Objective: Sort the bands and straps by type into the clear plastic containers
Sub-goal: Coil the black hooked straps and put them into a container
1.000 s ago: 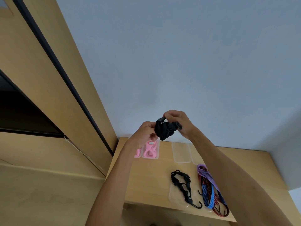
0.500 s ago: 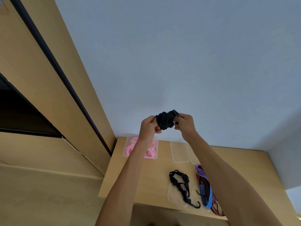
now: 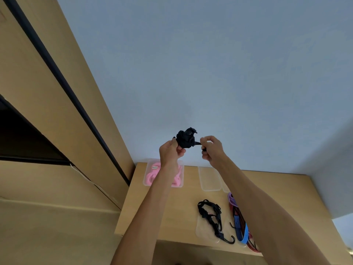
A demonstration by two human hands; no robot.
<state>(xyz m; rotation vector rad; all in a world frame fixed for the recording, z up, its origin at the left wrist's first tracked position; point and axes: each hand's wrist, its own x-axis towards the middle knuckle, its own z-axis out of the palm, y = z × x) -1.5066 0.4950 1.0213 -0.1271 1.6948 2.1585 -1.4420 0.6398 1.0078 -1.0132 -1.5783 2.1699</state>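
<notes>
High above the wooden table [image 3: 172,207], my left hand [image 3: 171,152] grips a bunched black strap [image 3: 186,139] with a buckle. My right hand [image 3: 211,148] pinches the strap's free end just to the right of the bundle. A clear container [image 3: 148,181] at the table's back left holds pink bands [image 3: 152,174]. An empty clear container [image 3: 209,178] stands to its right. A black cord with a hook [image 3: 212,217] lies in a clear container [image 3: 202,232] near the front edge. Beside it lie blue, red and purple straps [image 3: 241,226].
A tall wooden cabinet [image 3: 47,92] with a dark opening stands to the left of the table. A pale wall [image 3: 210,73] rises behind the table. The table's front edge [image 3: 172,238] is close below my arms.
Both hands have risen with the black strap. My right hand has drawn away to the right, pulling one end out of the bundle.
</notes>
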